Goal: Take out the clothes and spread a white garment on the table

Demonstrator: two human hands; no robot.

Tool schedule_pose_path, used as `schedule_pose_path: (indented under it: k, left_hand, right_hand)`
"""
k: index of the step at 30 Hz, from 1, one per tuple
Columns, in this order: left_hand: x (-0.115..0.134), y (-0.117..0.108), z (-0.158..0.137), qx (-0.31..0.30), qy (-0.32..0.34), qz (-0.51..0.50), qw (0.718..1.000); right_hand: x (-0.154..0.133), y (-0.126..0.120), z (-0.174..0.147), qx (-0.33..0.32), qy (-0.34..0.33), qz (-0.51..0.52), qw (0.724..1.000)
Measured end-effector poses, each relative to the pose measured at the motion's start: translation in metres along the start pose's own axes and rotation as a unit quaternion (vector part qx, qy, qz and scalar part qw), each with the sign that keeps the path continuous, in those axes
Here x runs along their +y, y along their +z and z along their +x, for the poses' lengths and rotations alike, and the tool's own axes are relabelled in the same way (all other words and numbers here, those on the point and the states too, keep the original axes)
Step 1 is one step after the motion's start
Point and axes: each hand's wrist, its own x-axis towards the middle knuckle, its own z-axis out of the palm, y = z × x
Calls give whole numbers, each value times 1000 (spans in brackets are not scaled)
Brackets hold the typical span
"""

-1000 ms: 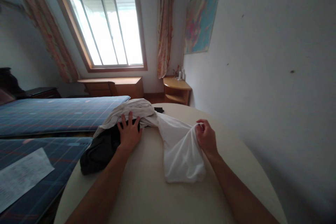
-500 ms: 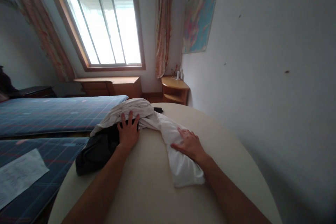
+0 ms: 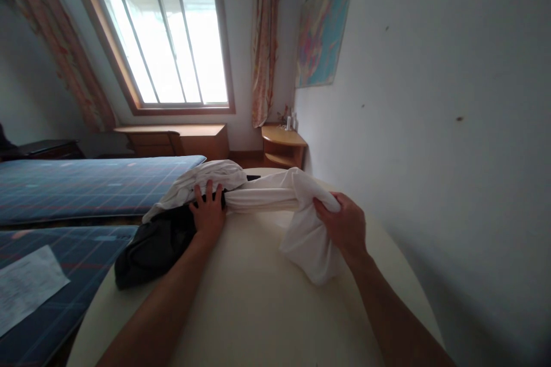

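**Two holds, one flat and one clenched**

The person's left hand (image 3: 209, 215) lies with its fingers spread apart on the black cloth (image 3: 150, 255), their tips reaching the crumpled pale fabric (image 3: 219, 172) behind. It grips nothing; the wide spread probably serves as a weight, keeping the pile from sliding towards the other side.

The right hand (image 3: 346, 222) has its fingers clamped on the white cloth (image 3: 267, 198). That cloth is on the round worktop (image 3: 253, 304), running as a fairly straight band from beside the left hand to the right, where part of it is bunched and its loose end droops below the fist. The straightness suggests some tension, with the left side acting as an anchor. Whether the white cloth and the pale fabric are one piece cannot be told, nor whether the drooping end touches the surface.

Well apart from the hands, a printed sheet (image 3: 30, 287) lies on the nearer plaid mattress (image 3: 92, 243), left of the worktop.
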Motion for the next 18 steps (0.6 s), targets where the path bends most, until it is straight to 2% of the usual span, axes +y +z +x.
schedule_pose_path:
  k: [6,9,11,13,15,18]
  left_hand:
    - [-4,2,1,-45,37,-32,998]
    - [-7,4,2,-61,53,-30,996]
    - [-7,9,3,-57,52,-23,997]
    - [-5,15,3,-46,49,-12,998]
    - [-1,22,5,-38,43,-2,998]
    - [6,31,10,-33,27,0,999]
  right_hand:
    - [46,-15,18,143,84,22,986]
    - [68,-15,25,156,60,13,986]
    - [74,-8,25,105,7,17,994]
    - [72,3,21,23,-48,27,998]
    - [65,13,13,-63,-87,30,994]
    - [48,23,-2,-178,-109,-2,978]
